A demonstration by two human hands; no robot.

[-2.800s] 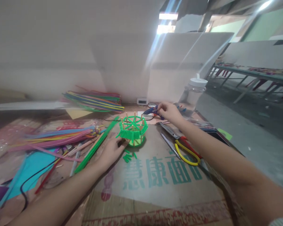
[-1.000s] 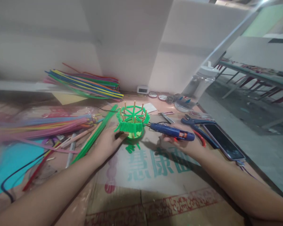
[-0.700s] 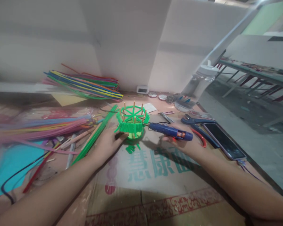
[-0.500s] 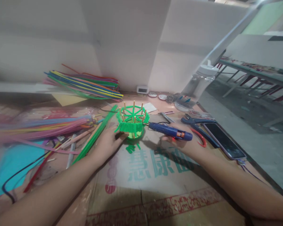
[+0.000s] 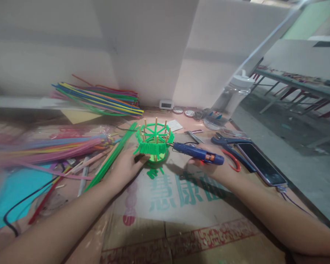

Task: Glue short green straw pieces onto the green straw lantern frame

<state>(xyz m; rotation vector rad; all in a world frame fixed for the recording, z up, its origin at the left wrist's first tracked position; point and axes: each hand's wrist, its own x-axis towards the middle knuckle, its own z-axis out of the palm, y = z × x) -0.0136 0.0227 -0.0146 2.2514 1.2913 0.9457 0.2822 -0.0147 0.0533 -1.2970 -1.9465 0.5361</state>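
Clenched round the blue glue gun point(image 5: 198, 153), R hand point(image 5: 213, 169) keeps nozzle touching the R rim of the green straw basket point(image 5: 154, 145), which stands near the far middle of the cardboard sheet point(image 5: 187, 205); L hand point(image 5: 125, 168) lies open, fingertips point(image 5: 143, 158) braced vs. basket's near-L wall, gripping nothing; for a clean joint, I judge: brace basket firmly, feed glue sparingly, nozzle low; both forearms stretched fwd, R wrist resting on cardboard, palm up under gun.

Soft, dim light; left edge smeared, corners warped by wide lens.
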